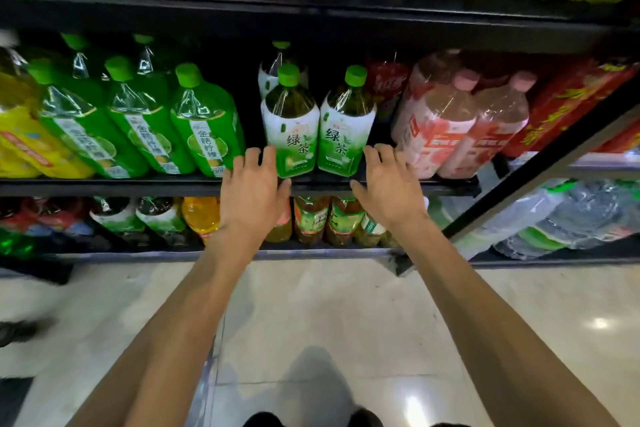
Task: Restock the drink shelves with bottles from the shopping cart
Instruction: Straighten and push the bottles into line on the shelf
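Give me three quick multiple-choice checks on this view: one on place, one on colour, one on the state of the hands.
1. The two front tea bottles stand on: A) the top shelf B) the middle shelf C) the floor.
2. Their caps are: A) green B) pink C) orange.
3. The left hand and right hand are: A) each lifting a bottle B) open, flanking the tea bottles C) out of view.

Answers:
1 B: they sit on that shelf between the lime bottles and pink bottles.
2 A: both caps show bright green.
3 B: the fingers are relaxed and wrap nothing.
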